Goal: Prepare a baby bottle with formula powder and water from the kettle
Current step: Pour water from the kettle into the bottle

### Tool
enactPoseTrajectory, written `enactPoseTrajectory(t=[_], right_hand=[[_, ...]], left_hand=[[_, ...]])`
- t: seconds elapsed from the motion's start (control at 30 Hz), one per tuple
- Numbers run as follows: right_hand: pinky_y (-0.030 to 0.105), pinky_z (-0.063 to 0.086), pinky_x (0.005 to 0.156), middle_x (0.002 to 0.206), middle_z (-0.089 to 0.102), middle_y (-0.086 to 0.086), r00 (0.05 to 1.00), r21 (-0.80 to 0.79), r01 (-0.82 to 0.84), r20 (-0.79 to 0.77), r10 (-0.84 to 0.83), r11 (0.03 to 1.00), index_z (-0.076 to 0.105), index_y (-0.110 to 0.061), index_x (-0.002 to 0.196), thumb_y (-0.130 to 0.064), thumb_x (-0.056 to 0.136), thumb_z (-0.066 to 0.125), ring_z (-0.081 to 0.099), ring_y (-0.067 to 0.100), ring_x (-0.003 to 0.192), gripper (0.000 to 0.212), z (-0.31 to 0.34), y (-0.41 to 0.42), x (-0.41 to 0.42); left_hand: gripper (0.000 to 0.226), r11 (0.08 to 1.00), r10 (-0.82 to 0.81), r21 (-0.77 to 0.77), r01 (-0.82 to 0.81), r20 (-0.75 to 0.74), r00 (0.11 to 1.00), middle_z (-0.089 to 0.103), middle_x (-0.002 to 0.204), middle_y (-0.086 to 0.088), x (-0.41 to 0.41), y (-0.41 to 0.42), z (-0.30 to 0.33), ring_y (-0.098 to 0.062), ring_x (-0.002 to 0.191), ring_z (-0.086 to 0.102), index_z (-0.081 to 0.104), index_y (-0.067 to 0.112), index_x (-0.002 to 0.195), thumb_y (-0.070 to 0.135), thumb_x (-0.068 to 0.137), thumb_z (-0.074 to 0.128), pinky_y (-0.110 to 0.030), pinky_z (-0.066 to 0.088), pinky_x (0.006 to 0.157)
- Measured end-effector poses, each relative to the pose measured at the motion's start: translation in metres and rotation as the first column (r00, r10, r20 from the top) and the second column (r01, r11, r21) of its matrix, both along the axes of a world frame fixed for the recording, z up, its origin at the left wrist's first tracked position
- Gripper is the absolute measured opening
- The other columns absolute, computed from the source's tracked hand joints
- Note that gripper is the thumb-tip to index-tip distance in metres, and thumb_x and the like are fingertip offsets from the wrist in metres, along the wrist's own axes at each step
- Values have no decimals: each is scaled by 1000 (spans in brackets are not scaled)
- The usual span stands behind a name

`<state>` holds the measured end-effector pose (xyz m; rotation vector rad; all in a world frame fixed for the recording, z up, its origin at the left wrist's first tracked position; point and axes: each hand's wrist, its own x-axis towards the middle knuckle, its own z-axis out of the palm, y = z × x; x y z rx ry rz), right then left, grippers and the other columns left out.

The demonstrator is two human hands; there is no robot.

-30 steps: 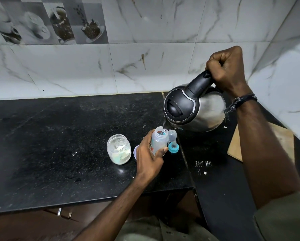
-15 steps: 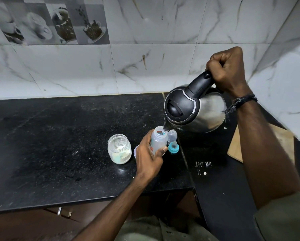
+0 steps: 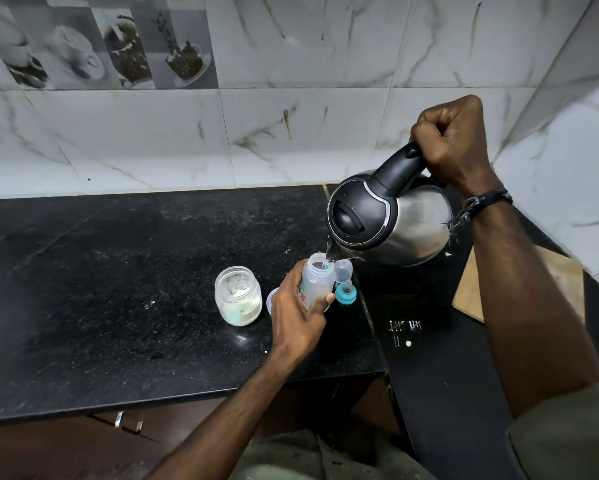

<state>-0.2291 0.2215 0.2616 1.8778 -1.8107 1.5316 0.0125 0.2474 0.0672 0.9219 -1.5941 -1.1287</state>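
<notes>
I see the jar (image 3: 237, 295) standing on the dark surface (image 3: 118, 271). At its 3 o'clock my left hand (image 3: 296, 313) grips the bottle (image 3: 316, 284) (teat ring (image 3: 345, 294) just beside it). Right hand (image 3: 450, 147) clenches the tilted kettle (image 3: 388, 220) handle, spout over the bottle mouth.

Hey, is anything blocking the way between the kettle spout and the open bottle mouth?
Nothing visible does. The kettle, gripped by the right hand, has its spout right over the open mouth of the bottle, held by the left hand. The clear cap and teal nipple ring sit just beside it, to the right.
</notes>
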Motion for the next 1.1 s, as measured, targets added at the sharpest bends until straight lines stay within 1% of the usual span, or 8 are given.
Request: enactPoseTrajectory(t=[0.1, 0.27, 0.4, 0.6, 0.83, 0.93, 1.03, 1.1], right_hand=[[41, 21, 40, 43, 42, 28, 1000, 0, 3, -3, -3, 1000, 48, 16, 51, -17, 70, 49, 29, 19, 45, 38, 0, 1, 0], [40, 21, 40, 43, 43, 27, 1000, 2, 3, 0, -3, 1000, 49, 16, 51, -17, 70, 48, 30, 19, 45, 38, 0, 1, -1], [41, 21, 40, 42, 42, 25, 1000, -9, 2, 8, -2, 1000, 47, 14, 49, -18, 69, 48, 29, 19, 45, 38, 0, 0, -2], [39, 20, 40, 42, 40, 24, 1000, -14, -2, 18, 2, 1000, 44, 13, 48, -17, 69, 48, 27, 18, 45, 37, -3, -4, -4], [38, 21, 41, 41, 39, 23, 996, -14, 4, 86, -3, 1000, 46, 13, 49, -15, 69, 51, 27, 16, 46, 36, -15, -14, -11], [39, 21, 42, 42, 35, 23, 991, -20, 14, 132, -11, 1000, 41, 13, 48, -16, 70, 51, 26, 18, 49, 38, -20, -17, -15], [35, 16, 45, 46, 28, 8, 986, -22, 11, 164, -8, 1000, 35, 9, 46, -21, 69, 48, 24, 18, 50, 41, -25, -21, -20], [38, 15, 44, 48, 26, 8, 976, -26, 12, 215, -6, 1000, 32, 9, 46, -21, 68, 48, 22, 20, 50, 40, -30, -26, -24]], left_hand=[[72, 1000, -1, 0, 1, -6, 1000, 65, 115, 41, 0, 0, -2, 5, 113, 64, 52, 72, 114, 16, 75, 77, -20, 50, 96], [67, 1000, -9, 10, 9, -4, 1000, 65, 114, 43, -1, 0, -4, 8, 113, 63, 54, 61, 116, 13, 76, 77, -12, 48, 93], [65, 1000, -21, 23, 22, -23, 1000, 68, 117, 30, -1, -1, -5, 6, 115, 64, 54, 51, 121, 9, 77, 77, -12, 48, 95], [66, 1000, -21, 20, 21, -10, 1000, 65, 113, 42, -1, -3, -3, 10, 112, 63, 55, 56, 116, 9, 77, 78, -8, 47, 91], [72, 1000, -2, 0, 2, -11, 1000, 67, 115, 37, -2, -11, -4, 3, 113, 66, 53, 71, 116, 16, 75, 77, -17, 50, 95], [65, 1000, -6, 4, 6, -4, 1000, 66, 114, 40, -3, -16, -6, 6, 111, 65, 55, 61, 117, 17, 75, 78, -14, 49, 92], [61, 1000, -2, 20, 2, -16, 1000, 67, 113, 39, -6, -22, -8, 5, 111, 66, 54, 51, 120, 18, 74, 79, -15, 49, 91], [60, 1000, 12, 23, -12, -23, 1000, 67, 115, 37, -8, -28, -9, 3, 112, 66, 55, 47, 122, 19, 74, 79, -16, 50, 94]])
